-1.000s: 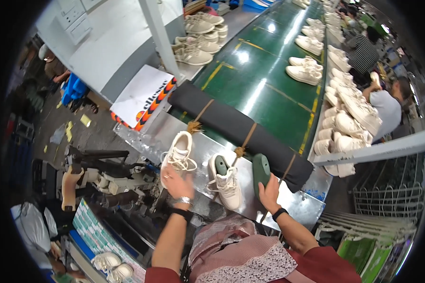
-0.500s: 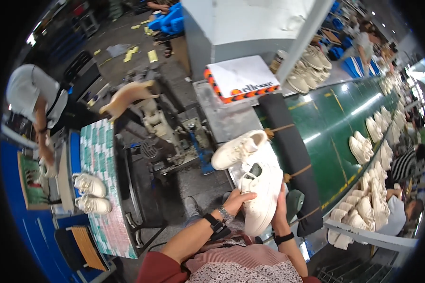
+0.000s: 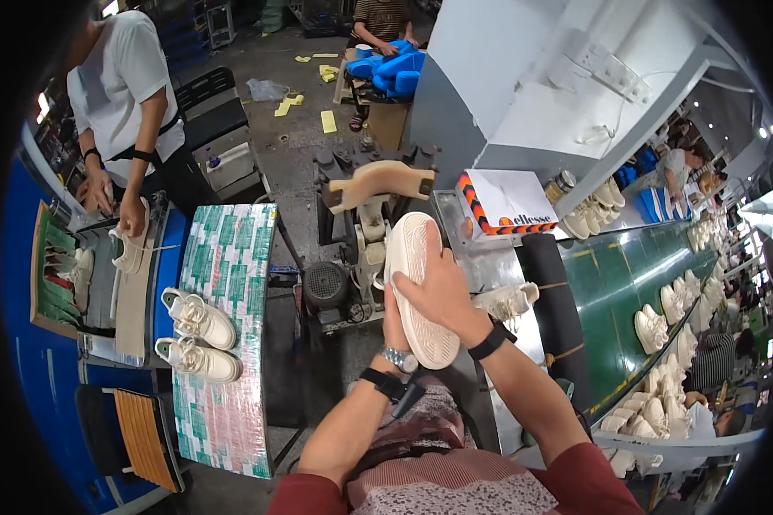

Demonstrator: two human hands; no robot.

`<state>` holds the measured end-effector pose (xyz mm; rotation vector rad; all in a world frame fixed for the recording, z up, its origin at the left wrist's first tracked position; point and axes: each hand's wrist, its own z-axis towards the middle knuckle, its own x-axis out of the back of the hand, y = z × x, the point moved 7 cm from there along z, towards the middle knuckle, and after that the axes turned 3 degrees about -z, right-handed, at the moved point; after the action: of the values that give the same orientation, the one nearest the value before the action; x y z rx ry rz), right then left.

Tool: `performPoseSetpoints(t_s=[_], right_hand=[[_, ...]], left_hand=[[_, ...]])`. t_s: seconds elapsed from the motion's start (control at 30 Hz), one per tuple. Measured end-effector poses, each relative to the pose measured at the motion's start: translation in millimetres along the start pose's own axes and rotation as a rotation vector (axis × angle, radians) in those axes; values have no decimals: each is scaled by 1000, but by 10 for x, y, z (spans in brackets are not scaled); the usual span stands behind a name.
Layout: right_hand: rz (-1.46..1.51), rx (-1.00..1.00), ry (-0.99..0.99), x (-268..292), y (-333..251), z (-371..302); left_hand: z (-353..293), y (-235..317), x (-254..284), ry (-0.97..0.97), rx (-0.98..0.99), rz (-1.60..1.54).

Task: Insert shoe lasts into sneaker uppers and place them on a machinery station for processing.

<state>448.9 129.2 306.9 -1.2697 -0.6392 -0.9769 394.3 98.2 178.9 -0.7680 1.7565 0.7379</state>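
Note:
Both my hands hold a cream sneaker (image 3: 414,330), its patterned sole turned up toward me. Wrapped along the shoe's left edge, my left hand (image 3: 392,330) is closed on it and mostly hidden behind it. My right hand (image 3: 438,292) grips from the right, thumb lying across the sole. A second cream sneaker (image 3: 511,302) rests on the metal bench (image 3: 489,266), just right of my right hand. Straight ahead, beyond the held shoe, stands a machine with a curved tan pad (image 3: 382,186) on top.
At left, a pair of cream sneakers (image 3: 199,322) sits on a tape-covered table (image 3: 223,421). A co-worker (image 3: 124,94) handles a shoe beyond it. A box (image 3: 507,202) stands on the bench. Right of a dark padded roll (image 3: 548,266) runs a green conveyor (image 3: 614,283) with several shoes along its far side.
The held sneaker has moved left, away from the bench toward the machine, and been turned from upper-side view to sole up. My right hand now lies across the sole. The view has swung left.

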Motion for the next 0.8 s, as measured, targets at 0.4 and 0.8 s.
performPoseSetpoints(t_s=[0.4, 0.8], right_hand=[[-132, -18, -73, -36, -252, -262], [-145, 79, 115, -2, -267, -432]], left_hand=[[-496, -165, 1510, 380, 242, 623], [-87, -95, 437, -52, 151, -27]])
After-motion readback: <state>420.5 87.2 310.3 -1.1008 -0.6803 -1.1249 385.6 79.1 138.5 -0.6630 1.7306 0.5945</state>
